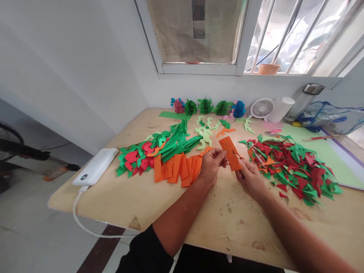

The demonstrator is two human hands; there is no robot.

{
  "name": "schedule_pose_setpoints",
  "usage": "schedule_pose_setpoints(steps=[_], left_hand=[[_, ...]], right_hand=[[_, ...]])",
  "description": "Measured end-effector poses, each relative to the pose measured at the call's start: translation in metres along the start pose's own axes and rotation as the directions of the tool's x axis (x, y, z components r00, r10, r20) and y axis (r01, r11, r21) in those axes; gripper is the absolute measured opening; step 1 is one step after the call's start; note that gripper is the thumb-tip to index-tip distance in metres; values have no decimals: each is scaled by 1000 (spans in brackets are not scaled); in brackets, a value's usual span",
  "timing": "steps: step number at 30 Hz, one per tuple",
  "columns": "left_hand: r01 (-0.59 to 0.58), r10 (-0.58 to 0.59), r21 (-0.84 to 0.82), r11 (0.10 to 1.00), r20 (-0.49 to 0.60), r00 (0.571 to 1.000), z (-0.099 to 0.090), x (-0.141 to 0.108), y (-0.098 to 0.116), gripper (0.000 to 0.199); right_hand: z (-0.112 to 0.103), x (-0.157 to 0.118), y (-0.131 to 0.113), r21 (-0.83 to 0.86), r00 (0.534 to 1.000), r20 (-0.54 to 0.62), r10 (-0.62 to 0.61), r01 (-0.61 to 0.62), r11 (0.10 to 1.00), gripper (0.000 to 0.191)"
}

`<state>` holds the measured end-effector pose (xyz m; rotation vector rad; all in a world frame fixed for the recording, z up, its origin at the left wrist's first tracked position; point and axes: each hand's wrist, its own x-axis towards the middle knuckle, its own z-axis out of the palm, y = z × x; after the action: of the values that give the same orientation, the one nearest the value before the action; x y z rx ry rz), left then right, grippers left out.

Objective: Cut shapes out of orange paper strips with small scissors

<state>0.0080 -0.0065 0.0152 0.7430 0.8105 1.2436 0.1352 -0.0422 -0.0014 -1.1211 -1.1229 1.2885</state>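
My left hand (212,163) pinches the left edge of a folded orange paper piece (229,151) with thumb and fingertips. On the other side, my right hand (250,177) is closed at the paper's lower right edge, beside a cut flap that sticks out. Most of the right fingers are hidden, and no tool shows in them. Left of my left hand lies a row of folded orange paper pieces (173,168). Green paper strips (182,142) are heaped behind that row. To the right of my right hand spreads a pile of red and green paper scraps (301,170).
Red and green cutouts (139,159) lie left, near a white power bank (96,167) with a cable. Pale green cutouts (204,136) lie mid-table. Along the wall stand paper figures (205,106), a small fan (262,109) and a bottle (304,100). Pink scissors (274,131) lie behind the scraps.
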Motion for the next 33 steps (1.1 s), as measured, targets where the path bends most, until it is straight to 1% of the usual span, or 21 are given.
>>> schedule_pose_setpoints(steps=[6, 12, 18, 23, 28, 30, 33], left_hand=[[-12, 12, -1, 1000, -12, 1000, 0, -1, 0, 28], [1, -1, -12, 1000, -28, 1000, 1, -3, 1, 27], [48, -49, -42, 998, -23, 999, 3, -6, 2, 25], [59, -61, -49, 997, -36, 997, 4, -8, 1, 24], [58, -60, -40, 997, -35, 998, 5, -10, 0, 25], [53, -54, -37, 998, -37, 998, 6, -10, 0, 25], [39, -40, -28, 999, -42, 998, 6, -11, 0, 24]], right_hand=[[0, -1, -2, -65, 1000, 5, -1, 2, 998, 50], [-1, 0, 2, -28, 1000, 11, 11, -10, 1000, 48], [1, -1, 0, 2, 1000, 13, 14, -14, 1000, 46], [4, -1, -3, -83, 999, -23, -33, 31, 996, 46], [2, -1, -2, -203, 994, -54, -92, 80, 976, 40], [1, -2, -2, -223, 994, -49, -97, 84, 971, 37], [2, -2, -4, -200, 995, -41, -90, 80, 977, 39]])
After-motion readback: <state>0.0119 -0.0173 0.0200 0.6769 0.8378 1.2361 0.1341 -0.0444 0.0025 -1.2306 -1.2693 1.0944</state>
